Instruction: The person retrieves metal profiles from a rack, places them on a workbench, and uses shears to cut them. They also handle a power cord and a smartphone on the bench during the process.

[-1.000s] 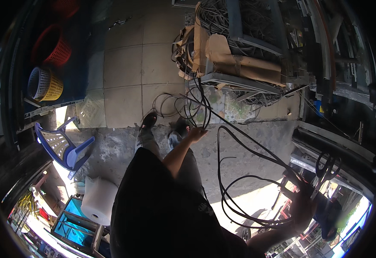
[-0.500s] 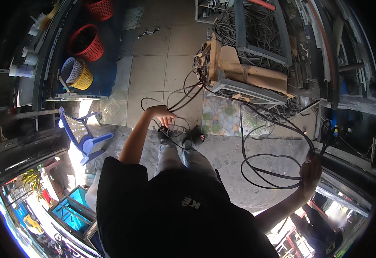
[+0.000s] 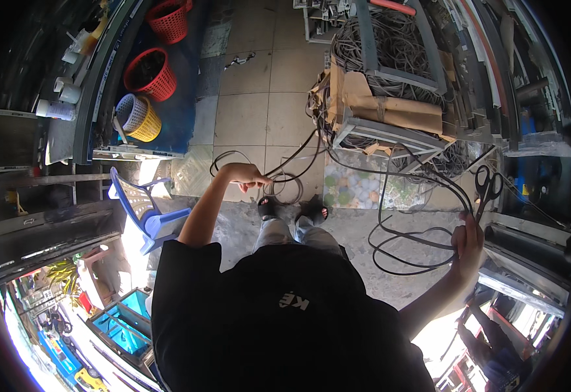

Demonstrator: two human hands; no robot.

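Observation:
My left hand (image 3: 243, 175) is stretched out over the tiled floor, closed on a black cable (image 3: 302, 151) that runs up to a frame full of cable bundles (image 3: 390, 78). My right hand (image 3: 468, 240) is held out to the right, gripping several hanging loops of the same black cable (image 3: 406, 245). A pair of black scissors (image 3: 488, 186) hangs just above my right hand. More loose cable loops (image 3: 284, 189) lie on the floor by my feet (image 3: 292, 209).
A blue plastic chair (image 3: 145, 209) stands at my left. Red baskets (image 3: 149, 72) and a yellow-and-grey basket (image 3: 136, 117) sit on a blue mat at upper left. Cardboard (image 3: 390, 108) wraps the metal frame. A counter edge (image 3: 527, 222) runs along the right.
The view has swung, bringing the baskets and frame lower in the picture. My left hand stays gripped on the cable and extended; my right hand has risen a little with the loops.

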